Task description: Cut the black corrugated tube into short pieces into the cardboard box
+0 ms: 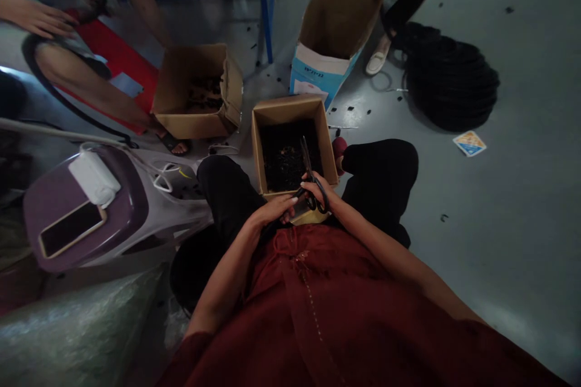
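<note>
My right hand (325, 188) is closed round a pair of scissors (307, 156). The blades point away from me, over the near part of an open cardboard box (259, 157). Inside that box lies a heap of small black pieces (284, 163). My left hand (275, 210) is closed beside the scissor handles, its fingertips on a small black piece (299, 192) whose kind I cannot make out. Both hands are close together, just in front of my waist and between my knees.
A second cardboard box (186, 124) with black pieces stands left, near another person's leg. Beyond is a blue-and-white carton (315, 69). A black coil (449, 81) lies right. On a purple stool (131, 187) rest a phone (72, 230) and a white power strip (94, 176).
</note>
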The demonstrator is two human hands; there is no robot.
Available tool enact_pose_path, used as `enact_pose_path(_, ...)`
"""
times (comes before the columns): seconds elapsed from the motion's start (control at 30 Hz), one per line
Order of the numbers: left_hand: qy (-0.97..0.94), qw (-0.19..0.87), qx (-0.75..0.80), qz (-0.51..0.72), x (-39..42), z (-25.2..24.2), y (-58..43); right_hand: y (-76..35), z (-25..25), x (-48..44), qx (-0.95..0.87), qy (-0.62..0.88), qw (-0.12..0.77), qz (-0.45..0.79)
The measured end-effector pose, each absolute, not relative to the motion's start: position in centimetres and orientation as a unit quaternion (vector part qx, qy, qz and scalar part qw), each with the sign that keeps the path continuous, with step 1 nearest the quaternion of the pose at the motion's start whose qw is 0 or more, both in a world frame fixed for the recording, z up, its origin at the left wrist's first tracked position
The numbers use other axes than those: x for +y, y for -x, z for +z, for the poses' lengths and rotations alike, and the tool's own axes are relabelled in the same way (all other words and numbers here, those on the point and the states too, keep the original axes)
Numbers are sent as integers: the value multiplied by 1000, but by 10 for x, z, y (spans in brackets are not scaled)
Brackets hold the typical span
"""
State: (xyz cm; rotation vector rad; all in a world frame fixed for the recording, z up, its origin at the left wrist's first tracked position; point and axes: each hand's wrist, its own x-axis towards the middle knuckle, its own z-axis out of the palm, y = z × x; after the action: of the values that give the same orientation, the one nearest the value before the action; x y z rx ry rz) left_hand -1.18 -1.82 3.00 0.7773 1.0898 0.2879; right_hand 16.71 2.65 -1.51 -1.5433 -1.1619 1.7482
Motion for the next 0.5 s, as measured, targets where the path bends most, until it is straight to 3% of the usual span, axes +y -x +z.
enact_pose_path(0.3,-191,852,439,212,-21,43,-2,-185,10,55,-515,525,293,611)
enact_pose_path(0.37,-254,811,476,229,-20,40,-6,-185,12,59,-522,528,294,602)
enact_pose_path(0.5,-453,615,591,260,-25,40,-14,-177,3,58,-437,533,308,656)
